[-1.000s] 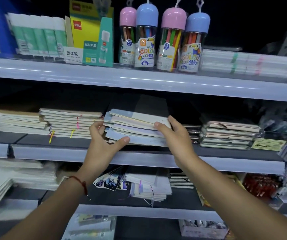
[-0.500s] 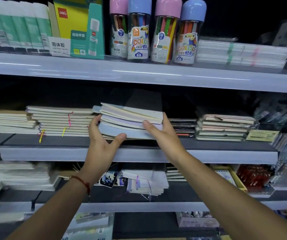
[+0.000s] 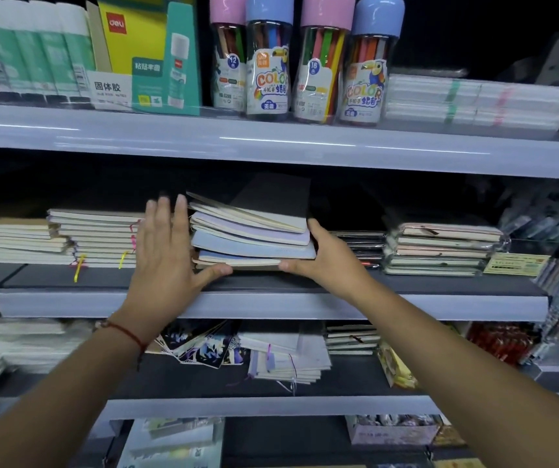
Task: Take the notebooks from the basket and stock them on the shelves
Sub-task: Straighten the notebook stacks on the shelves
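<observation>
A stack of pastel notebooks [image 3: 254,236], blue, lilac and cream with a dark cover on top, lies on the middle shelf [image 3: 271,304]. My left hand [image 3: 166,251] is flat against the stack's left side, fingers straight up and thumb under its front edge. My right hand [image 3: 325,256] presses on the stack's right side, its thumb along the bottom front corner. The basket is out of view.
More notebook stacks [image 3: 95,239] lie left of the pile, and wrapped ones [image 3: 440,248] lie to the right. The upper shelf holds crayon tubes [image 3: 305,59] and a glue-stick box [image 3: 143,52]. The lower shelf carries loose notebooks [image 3: 288,358] and cards.
Both hands pushed the notebook stack deeper onto the middle shelf. My left hand straightened upright against its left side and my right slid down to its right edge. The view shifted closer.
</observation>
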A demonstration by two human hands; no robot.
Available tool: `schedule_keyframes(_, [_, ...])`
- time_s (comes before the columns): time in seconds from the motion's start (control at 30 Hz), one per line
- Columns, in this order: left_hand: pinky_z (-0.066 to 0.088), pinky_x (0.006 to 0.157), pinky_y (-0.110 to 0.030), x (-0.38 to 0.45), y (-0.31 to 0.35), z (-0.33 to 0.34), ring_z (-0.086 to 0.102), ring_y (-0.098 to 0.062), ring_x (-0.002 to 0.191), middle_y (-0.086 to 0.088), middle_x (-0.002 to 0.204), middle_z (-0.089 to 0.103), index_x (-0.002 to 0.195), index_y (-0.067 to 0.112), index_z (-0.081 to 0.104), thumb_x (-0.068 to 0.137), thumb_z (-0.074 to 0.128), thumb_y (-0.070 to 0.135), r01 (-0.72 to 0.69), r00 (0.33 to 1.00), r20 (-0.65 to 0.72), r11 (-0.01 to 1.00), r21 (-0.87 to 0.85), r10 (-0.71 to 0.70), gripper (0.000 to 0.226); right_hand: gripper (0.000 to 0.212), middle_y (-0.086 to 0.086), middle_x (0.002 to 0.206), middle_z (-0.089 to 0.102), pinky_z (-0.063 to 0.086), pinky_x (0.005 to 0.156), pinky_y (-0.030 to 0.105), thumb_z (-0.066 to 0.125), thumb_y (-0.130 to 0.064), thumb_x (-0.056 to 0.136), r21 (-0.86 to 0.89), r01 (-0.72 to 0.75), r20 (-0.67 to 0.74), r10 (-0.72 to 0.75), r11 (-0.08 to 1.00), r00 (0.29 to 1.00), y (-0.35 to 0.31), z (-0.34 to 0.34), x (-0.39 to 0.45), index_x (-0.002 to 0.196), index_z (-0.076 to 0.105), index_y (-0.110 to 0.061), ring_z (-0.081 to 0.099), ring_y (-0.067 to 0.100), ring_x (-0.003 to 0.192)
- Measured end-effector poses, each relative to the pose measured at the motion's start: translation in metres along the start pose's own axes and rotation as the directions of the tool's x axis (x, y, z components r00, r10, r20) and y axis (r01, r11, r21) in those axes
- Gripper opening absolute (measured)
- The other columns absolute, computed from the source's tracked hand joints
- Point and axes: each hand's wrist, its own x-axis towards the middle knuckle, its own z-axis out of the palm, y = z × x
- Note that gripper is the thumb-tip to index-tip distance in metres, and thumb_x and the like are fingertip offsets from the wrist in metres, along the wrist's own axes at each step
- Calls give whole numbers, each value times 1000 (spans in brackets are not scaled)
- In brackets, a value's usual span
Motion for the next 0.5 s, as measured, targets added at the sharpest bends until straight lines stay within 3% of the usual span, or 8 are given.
schedule_keyframes(0.1, [13, 121, -56, 15, -12, -2, 26, -43, 140, -22, 144, 35, 149, 2, 22, 73, 49, 83, -57, 997, 49, 996, 68, 54, 115, 70, -16, 121, 65, 50, 94, 25, 87, -42, 70, -16, -25, -51, 24, 1000, 998, 1, 4, 6, 130, 53, -29, 60, 5, 107])
schedule_keyframes(0.2, [26, 114, -58, 25, -11, -1, 43, -40, 117, -20, 117, 48, 133, 1, 38, 71, 60, 76, -84, 996, -21, 985, 149, 88, 99, 63, -12, 118, 66, 51, 90, 29, 87, -45, 70, -53, -37, -133, 29, 998, 991, 0, 12, 12, 122, 58, -25, 61, 8, 104])
schedule_keyframes(0.37, [33, 101, -54, 32, 3, 8, 50, -37, 95, -19, 96, 52, 125, 7, 35, 67, 69, 71, 23, 996, -91, 981, 191, -6, 93, 63, -1, 108, 57, 42, 77, 27, 87, -45, 69, -219, -91, -305, 20, 971, 952, -4, 23, 23, 116, 57, -14, 52, 14, 93])
schedule_keyframes(0.43, [31, 105, -54, 30, 2, 13, 51, -37, 96, -18, 97, 52, 128, 7, 34, 68, 70, 69, 25, 994, -111, 989, 142, -9, 93, 66, 1, 108, 54, 39, 77, 27, 87, -45, 69, -241, -103, -289, 30, 965, 957, -6, 21, 24, 118, 56, -13, 53, 18, 97])
schedule_keyframes(0.5, [26, 111, -53, 28, -1, 15, 50, -37, 103, -17, 101, 53, 132, 5, 35, 70, 72, 67, 31, 991, -129, 996, 79, -20, 96, 66, -4, 111, 53, 39, 80, 24, 85, -47, 71, -170, -82, -187, 50, 982, 981, -4, 17, 21, 122, 54, -18, 53, 13, 101])
